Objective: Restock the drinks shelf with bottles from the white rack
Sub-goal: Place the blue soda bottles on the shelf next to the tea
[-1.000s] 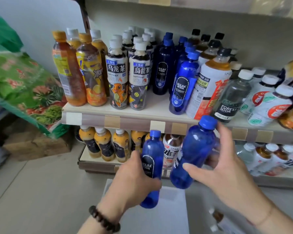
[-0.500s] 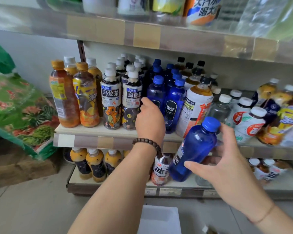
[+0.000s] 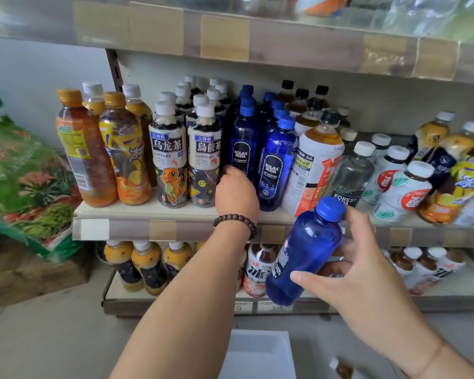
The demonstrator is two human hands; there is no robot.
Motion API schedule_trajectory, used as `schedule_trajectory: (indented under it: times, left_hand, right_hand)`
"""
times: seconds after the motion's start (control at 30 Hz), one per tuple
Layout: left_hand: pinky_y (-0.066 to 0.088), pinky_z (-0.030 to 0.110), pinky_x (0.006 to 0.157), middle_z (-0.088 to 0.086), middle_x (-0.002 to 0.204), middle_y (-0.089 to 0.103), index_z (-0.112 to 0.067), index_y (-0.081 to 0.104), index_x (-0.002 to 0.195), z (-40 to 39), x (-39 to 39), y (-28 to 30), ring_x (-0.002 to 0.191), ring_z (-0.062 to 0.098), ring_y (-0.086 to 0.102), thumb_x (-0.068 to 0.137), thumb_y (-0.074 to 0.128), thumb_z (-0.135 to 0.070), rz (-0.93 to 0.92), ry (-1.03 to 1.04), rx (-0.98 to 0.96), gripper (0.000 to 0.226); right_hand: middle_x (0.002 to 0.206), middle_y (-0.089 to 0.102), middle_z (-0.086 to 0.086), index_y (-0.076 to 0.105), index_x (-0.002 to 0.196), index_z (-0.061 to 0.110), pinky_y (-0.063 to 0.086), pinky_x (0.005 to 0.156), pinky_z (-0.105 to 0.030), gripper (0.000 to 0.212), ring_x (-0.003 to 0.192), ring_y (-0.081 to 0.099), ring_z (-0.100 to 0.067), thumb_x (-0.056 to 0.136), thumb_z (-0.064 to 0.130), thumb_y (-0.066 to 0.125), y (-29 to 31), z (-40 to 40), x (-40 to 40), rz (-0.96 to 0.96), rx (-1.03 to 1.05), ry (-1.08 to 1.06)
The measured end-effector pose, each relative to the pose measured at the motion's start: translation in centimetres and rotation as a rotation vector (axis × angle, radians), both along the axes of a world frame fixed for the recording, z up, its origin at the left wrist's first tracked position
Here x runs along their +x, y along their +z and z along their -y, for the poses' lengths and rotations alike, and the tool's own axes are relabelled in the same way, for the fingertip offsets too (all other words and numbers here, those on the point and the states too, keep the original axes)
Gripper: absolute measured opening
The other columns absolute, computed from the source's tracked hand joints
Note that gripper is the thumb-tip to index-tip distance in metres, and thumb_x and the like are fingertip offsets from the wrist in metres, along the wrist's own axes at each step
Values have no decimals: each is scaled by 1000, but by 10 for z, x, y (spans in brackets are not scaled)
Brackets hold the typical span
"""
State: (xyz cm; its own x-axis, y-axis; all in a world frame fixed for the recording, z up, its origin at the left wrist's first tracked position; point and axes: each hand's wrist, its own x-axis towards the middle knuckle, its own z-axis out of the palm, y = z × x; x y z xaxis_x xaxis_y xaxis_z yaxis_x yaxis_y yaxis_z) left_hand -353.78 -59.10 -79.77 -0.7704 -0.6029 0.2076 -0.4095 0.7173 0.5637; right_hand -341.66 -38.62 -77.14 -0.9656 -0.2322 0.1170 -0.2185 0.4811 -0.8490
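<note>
Left hand (image 3: 237, 191): at the shelf (image 3: 159, 214) front edge, fingers curled round the base of an upright blue bottle (image 3: 242, 149). Right hand (image 3: 364, 272): below and in front of the shelf, gripping a second blue bottle (image 3: 304, 253), tilted, cap up.

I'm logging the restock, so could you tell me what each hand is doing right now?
Left hand: grips a blue Bolsa Soda bottle standing on the shelf.
Right hand: holds a second blue bottle.

- Blue bottle (image 3: 303, 253): blue cap, tilted, gripped in right hand (image 3: 367, 283).
- Front shelf bottle (image 3: 242, 149): blue, upright, base behind left hand (image 3: 236, 192).
- Shelf (image 3: 159, 214): under left hand.
- White rack (image 3: 257, 354): below both hands.
</note>
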Motion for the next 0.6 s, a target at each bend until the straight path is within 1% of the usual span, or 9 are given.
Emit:
schedule_trajectory:
  times: [0.13, 0.23, 0.3, 0.37, 0.43, 0.47, 0.5, 0.57, 0.6]
  left_hand:
    - [58, 40, 89, 21, 130, 70, 3, 46, 136, -2, -8, 0, 117, 37, 72, 108, 42, -5, 3, 2, 10, 29]
    - [58, 38, 89, 21, 131, 69, 5, 43, 138, -3, -8, -2, 118, 36, 72, 108, 42, -5, 23, 2, -5, 31]
    - [57, 40, 91, 23, 133, 67, 5, 44, 138, -2, -2, 0, 120, 38, 70, 108, 41, -3, 40, -29, 14, 31]
    - [54, 43, 91, 25, 132, 66, 3, 48, 136, 2, 11, 5, 121, 42, 67, 108, 44, -4, 38, -76, 63, 29]
    - [50, 40, 84, 23, 125, 70, -2, 56, 134, 10, 29, 8, 116, 40, 67, 106, 48, -6, -18, -122, 125, 30]
    - [52, 36, 84, 18, 120, 74, -6, 62, 132, 16, 41, 7, 113, 35, 70, 103, 50, -5, -88, -141, 180, 31]
    - [57, 35, 91, 11, 115, 78, -9, 67, 129, 19, 55, 6, 110, 29, 73, 100, 50, -4, -183, -160, 289, 33]
    - [61, 41, 99, 0, 110, 80, -13, 72, 122, 20, 89, 4, 105, 16, 77, 94, 46, -2, -368, -212, 581, 40]
    - [61, 43, 100, -3, 112, 80, -15, 72, 121, 20, 105, 3, 108, 12, 76, 92, 45, 2, -416, -242, 665, 44]
  right_hand:
    - [101, 79, 22, 40, 122, 72, 63, 89, -53, 100, 82, 79, -12, 64, 15, 99, 4, 2, -8, -63, 0, 14]
    - [117, 74, 25, 43, 129, 65, 63, 92, -53, 102, 96, 78, -12, 61, 16, 101, 11, 5, -15, -115, -23, 41]
    - [124, 71, 25, 44, 133, 60, 63, 92, -51, 101, 103, 77, -13, 61, 16, 101, 18, 10, -24, -135, -42, 69]
    - [122, 72, 23, 43, 136, 56, 64, 90, -50, 101, 103, 77, -15, 63, 16, 101, 27, 17, -35, -157, -39, 105]
    - [118, 73, 18, 40, 136, 58, 65, 87, -50, 102, 97, 78, -16, 65, 15, 100, 34, 27, -47, -188, -13, 130]
    - [117, 73, 15, 37, 137, 62, 66, 87, -50, 106, 93, 79, -18, 66, 16, 100, 37, 33, -52, -195, 2, 143]
    - [118, 73, 11, 33, 140, 66, 65, 86, -51, 111, 88, 79, -22, 67, 15, 100, 40, 40, -57, -196, 18, 162]
    - [123, 71, 7, 26, 149, 67, 65, 86, -54, 121, 86, 79, -30, 67, 15, 99, 44, 54, -66, -197, 40, 209]
    - [128, 70, 6, 24, 152, 66, 65, 85, -55, 124, 87, 79, -31, 67, 15, 99, 46, 61, -71, -205, 41, 231]
